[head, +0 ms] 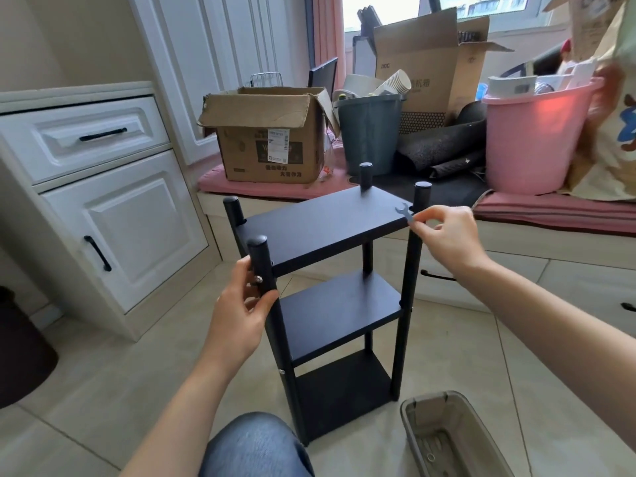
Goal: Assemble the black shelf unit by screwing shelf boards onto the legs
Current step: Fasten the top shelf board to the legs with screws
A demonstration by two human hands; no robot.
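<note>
A black shelf unit (330,297) stands upright on the tiled floor with three boards between its round legs. My left hand (241,311) grips the near left leg (263,266) just below the top board (323,225), beside a silver bolt (257,279) that sticks out of the leg. My right hand (444,235) pinches a small flat grey wrench (404,212) at the top board's far right corner, next to the right leg (420,201).
A grey plastic tray (447,438) with small hardware lies on the floor at the bottom right. My knee in jeans (254,445) is close under the shelf. A white cabinet (103,208) stands left; boxes (268,136) and buckets (530,139) crowd the window seat behind.
</note>
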